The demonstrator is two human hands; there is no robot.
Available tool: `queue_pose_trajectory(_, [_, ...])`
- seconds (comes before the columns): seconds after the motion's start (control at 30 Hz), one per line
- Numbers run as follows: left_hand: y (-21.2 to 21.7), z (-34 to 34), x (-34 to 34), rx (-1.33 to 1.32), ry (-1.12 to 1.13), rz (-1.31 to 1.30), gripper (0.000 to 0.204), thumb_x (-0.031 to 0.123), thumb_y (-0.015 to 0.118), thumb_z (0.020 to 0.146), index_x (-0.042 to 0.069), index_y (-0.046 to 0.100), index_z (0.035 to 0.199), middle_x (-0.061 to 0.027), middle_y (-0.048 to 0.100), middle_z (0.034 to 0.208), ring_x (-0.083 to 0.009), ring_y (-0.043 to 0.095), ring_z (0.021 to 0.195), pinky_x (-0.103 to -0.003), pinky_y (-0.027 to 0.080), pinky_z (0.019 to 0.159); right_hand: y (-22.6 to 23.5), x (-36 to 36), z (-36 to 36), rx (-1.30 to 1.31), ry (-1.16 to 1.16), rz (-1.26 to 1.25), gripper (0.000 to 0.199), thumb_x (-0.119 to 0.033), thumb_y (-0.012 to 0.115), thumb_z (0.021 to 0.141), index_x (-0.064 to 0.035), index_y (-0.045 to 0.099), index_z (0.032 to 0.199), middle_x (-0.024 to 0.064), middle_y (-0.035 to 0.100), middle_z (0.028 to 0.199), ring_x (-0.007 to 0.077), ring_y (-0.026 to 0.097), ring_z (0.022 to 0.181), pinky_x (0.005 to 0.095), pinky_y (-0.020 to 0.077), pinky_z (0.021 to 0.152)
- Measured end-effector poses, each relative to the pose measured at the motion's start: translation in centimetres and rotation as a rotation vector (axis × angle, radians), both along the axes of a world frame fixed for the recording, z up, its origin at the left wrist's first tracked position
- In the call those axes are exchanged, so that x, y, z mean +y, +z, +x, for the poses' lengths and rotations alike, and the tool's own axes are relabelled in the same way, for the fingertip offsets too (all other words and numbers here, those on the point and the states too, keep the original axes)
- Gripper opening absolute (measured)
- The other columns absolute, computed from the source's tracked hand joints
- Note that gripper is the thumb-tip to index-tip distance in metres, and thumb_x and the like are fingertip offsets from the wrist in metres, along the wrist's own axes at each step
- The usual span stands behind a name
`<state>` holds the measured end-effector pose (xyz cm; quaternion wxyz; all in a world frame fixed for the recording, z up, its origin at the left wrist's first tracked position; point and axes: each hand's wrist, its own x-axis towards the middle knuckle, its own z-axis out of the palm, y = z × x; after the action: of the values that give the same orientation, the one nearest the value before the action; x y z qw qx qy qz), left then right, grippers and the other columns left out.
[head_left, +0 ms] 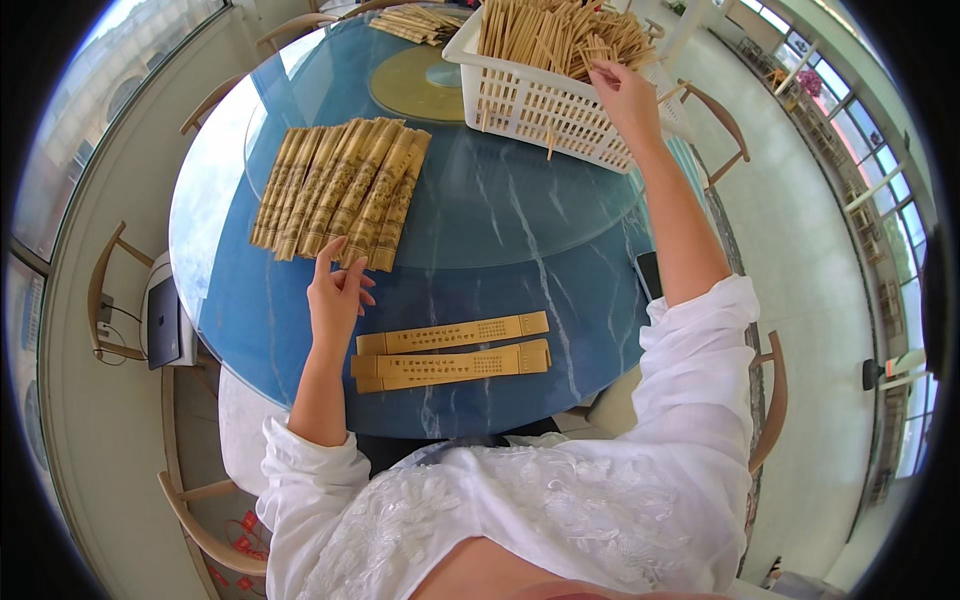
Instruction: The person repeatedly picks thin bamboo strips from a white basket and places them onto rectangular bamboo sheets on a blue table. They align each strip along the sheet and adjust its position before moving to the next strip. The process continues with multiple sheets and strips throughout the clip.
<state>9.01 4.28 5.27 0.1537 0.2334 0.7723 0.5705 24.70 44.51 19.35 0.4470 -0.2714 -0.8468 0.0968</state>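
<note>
At the far right of the table, a white slatted plastic basket [540, 105] is heaped with loose wooden chopsticks [560, 35]. My right hand [628, 100] reaches over its near right side, fingers pinched on chopsticks at the pile's edge. On the left lies a layered pile of gold patterned paper sleeves [340, 190], with pale stick ends showing at the top. My left hand [338, 292] hovers by the pile's lower edge, fingers apart and holding nothing. Several flat gold printed paper sleeves [450, 362] lie near the front edge, between my arms.
The round blue marbled table [480, 290] carries a glass turntable [480, 215] with a gold centre [415, 85]. More wrapped bundles [415, 25] lie at the back. A dark phone [648, 273] rests by my right forearm. Wooden chairs [105, 290] surround the table; one holds a laptop [163, 320].
</note>
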Motion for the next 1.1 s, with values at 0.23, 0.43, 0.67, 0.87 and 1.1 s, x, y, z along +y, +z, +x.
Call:
queue_pose_trajectory(0.23, [-2.2, -0.5, -0.7, 0.458, 0.050, 0.063, 0.027, 0.018, 0.067, 0.095, 0.009, 0.062, 0.121, -0.0032, 0.057, 0.053, -0.0066, 0.051, 0.045, -0.022, 0.037, 0.044, 2.4, 8.7, -7.3, -0.762, 0.020, -0.264, 0.035, -0.028, 0.070, 0.084, -0.0177, 0.072, 0.117, 0.0092, 0.073, 0.105, 0.0245, 0.069, 0.096, 0.0401, 0.0538, 0.082])
queue_pose_trajectory(0.43, [-1.4, -0.6, -1.0, 0.792, 0.038, 0.156, 0.019, 0.004, 0.071, 0.086, 0.006, 0.068, 0.105, -0.0005, 0.052, 0.050, -0.0106, 0.048, 0.040, -0.023, 0.036, 0.042, 0.5, 12.4, -11.2, -1.196, -0.151, -0.400, 0.042, -0.027, 0.067, 0.088, -0.0199, 0.066, 0.129, 0.0076, 0.067, 0.124, 0.0236, 0.065, 0.106, 0.0426, 0.0508, 0.088])
queue_pose_trajectory(0.67, [-1.0, -1.1, -1.2, 0.865, 0.031, 0.177, 0.020, -0.001, 0.071, 0.081, 0.006, 0.069, 0.100, 0.0005, 0.052, 0.050, -0.0118, 0.050, 0.039, -0.023, 0.037, 0.042, 1.0, 10.2, -11.8, -1.251, -0.357, -0.382, 0.051, -0.037, 0.067, 0.084, -0.0194, 0.063, 0.132, 0.0175, 0.056, 0.138, 0.0324, 0.059, 0.120, 0.0464, 0.0464, 0.095])
queue_pose_trajectory(0.87, [-1.1, -1.2, -1.3, 0.868, 0.000, 0.190, 0.015, 0.000, 0.070, 0.081, 0.006, 0.070, 0.094, 0.0003, 0.051, 0.050, -0.0122, 0.051, 0.040, -0.024, 0.038, 0.042, 1.2, 9.3, -10.9, -1.160, -0.256, -0.446, 0.042, -0.031, 0.066, 0.087, -0.0192, 0.067, 0.128, 0.0163, 0.060, 0.134, 0.0312, 0.061, 0.115, 0.0474, 0.0489, 0.089])
queue_pose_trajectory(1.1, [-1.1, -1.1, -1.1, 0.882, -0.007, 0.226, 0.007, 0.000, 0.067, 0.087, 0.004, 0.068, 0.093, -0.0036, 0.050, 0.051, -0.0125, 0.046, 0.039, -0.025, 0.034, 0.042, 2.9, 11.4, -6.8, -0.547, 0.106, -0.306, 0.034, -0.039, 0.070, 0.090, -0.0108, 0.076, 0.108, 0.0005, 0.075, 0.091, 0.0105, 0.066, 0.079, 0.0298, 0.0494, 0.069])
